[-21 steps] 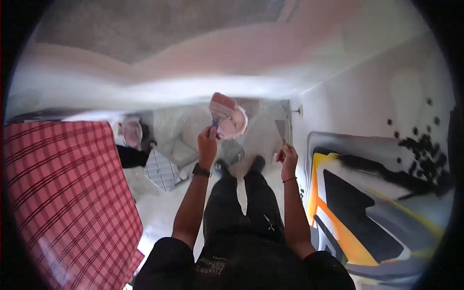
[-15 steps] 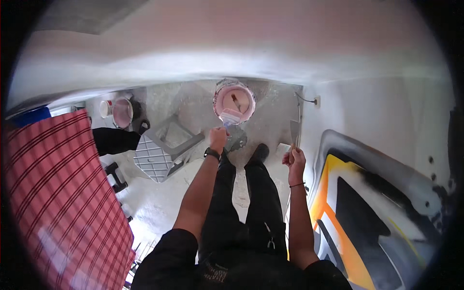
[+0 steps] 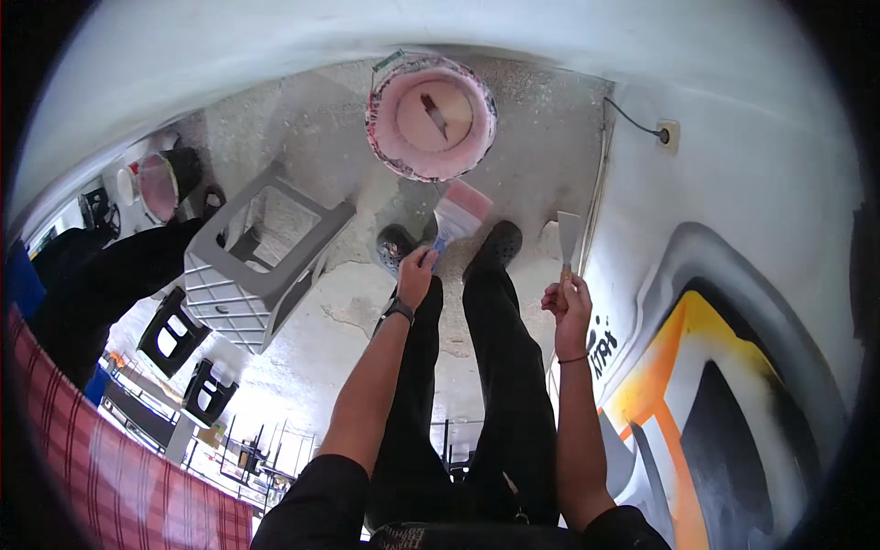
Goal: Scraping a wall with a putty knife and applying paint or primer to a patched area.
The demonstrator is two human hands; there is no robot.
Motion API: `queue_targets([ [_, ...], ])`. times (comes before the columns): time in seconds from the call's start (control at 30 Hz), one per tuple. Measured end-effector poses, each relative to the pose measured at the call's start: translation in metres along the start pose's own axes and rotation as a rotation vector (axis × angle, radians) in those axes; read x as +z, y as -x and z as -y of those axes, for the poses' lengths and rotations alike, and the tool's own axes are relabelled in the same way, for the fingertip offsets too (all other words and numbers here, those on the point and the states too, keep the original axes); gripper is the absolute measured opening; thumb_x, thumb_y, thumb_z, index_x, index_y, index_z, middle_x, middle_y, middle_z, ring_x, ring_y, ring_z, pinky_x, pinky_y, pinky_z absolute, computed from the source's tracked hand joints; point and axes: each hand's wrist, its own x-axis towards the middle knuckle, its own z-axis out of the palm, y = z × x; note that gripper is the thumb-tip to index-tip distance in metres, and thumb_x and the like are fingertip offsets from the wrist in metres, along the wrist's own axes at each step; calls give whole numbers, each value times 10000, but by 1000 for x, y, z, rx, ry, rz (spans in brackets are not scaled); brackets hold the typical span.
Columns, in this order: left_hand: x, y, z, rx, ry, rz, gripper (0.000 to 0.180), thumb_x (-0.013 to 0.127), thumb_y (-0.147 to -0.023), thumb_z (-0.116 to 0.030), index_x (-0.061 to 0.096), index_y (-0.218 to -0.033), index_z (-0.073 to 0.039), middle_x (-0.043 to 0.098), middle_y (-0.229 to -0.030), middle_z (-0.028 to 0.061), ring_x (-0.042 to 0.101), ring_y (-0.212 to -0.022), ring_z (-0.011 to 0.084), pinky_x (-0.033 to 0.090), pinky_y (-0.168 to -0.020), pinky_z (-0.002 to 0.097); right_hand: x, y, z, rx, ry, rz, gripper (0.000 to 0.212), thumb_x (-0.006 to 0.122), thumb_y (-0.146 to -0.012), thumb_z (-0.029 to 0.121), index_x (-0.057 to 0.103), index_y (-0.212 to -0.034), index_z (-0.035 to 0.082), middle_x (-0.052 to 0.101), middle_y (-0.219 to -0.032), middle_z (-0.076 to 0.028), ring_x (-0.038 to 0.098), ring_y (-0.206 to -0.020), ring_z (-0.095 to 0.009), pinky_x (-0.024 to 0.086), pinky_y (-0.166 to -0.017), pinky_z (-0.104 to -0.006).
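Observation:
My left hand [image 3: 415, 277] is closed round the blue handle of a wide paintbrush [image 3: 460, 209], its bristles coated pink and pointing away from me. Just beyond the bristles, on the floor, stands a paint-crusted bucket [image 3: 380, 147] with pink paint inside. A tool [image 3: 434, 115] with a dark reddish end and a paler end lies in the paint; its kind is unclear. In my right hand [image 3: 570, 316], a putty knife [image 3: 568, 236] is gripped by its wooden handle, blade pointing away from me.
A grey plastic step stool [image 3: 266, 243] stands left of my feet, with black stools [image 3: 172, 332] nearer. Another person's dark-clothed leg [image 3: 119, 275] and red plaid cloth [image 3: 137, 486] are at left. A plugged-in cable [image 3: 632, 121] runs along the right wall; more buckets [image 3: 158, 188] sit far left.
The view has shifted, showing the bucket higher and larger. The brush has gone from over the bucket's rim to just short of it. The putty knife's blade now shows more plainly.

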Motion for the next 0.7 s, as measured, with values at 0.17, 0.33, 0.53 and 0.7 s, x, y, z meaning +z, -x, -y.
queue_targets([
  [0.17, 31, -69, 99, 131, -309, 96, 275, 599, -889, -255, 653, -944, 8, 633, -728, 130, 611, -659, 256, 467, -617, 339, -14, -30, -28, -33, 17, 7, 256, 453, -974, 214, 498, -1127, 13, 597, -866, -88, 580, -694, -145, 481, -639, -281],
  [0.33, 49, -115, 133, 469, -1085, -303, 310, 623, -858, -301, 667, -949, -8, 658, -765, 163, 649, -754, 311, 503, -714, 371, -20, -32, -41, -82, -50, 13, 256, 461, -953, 223, 484, -1101, 15, 577, -856, -86, 537, -641, -132, 445, -603, -264],
  [0.53, 11, -38, 20, 115, -298, 238, 280, 597, -865, -279, 675, -965, -29, 685, -906, 172, 661, -891, 269, 500, -802, 382, -4, 41, 0, -43, -68, -63, 191, 454, -954, 277, 487, -926, 91, 472, -690, -10, 410, -506, -87, 336, -461, -227],
  [0.7, -45, 91, -165, 167, -130, 376, 294, 540, -926, -271, 643, -946, 4, 667, -872, 113, 631, -809, 197, 496, -744, 344, 38, 152, 83, -217, -98, 56, 317, 464, -984, 353, 555, -974, 49, 502, -672, -7, 459, -497, -75, 359, -441, -209],
])
